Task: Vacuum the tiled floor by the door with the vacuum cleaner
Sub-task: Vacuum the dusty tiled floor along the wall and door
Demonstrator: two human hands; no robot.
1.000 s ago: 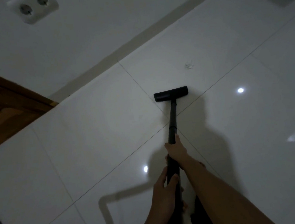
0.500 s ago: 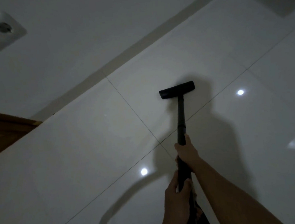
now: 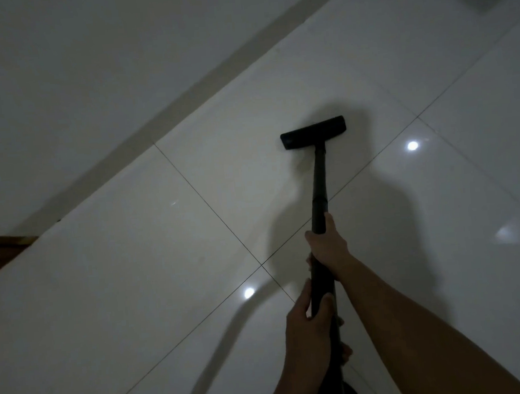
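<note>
Two hands grip one black vacuum wand (image 3: 318, 189), right hand (image 3: 327, 245) nearer the floor nozzle (image 3: 313, 136), left hand (image 3: 309, 323) behind; long axis running straight ahead from the hands, nozzle flat on white floor tile (image 3: 233, 155) near the skirting (image 3: 141, 128).

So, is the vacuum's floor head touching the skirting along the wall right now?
No, the floor head sits on the white tile with a clear band of bare floor between it and the skirting.
</note>
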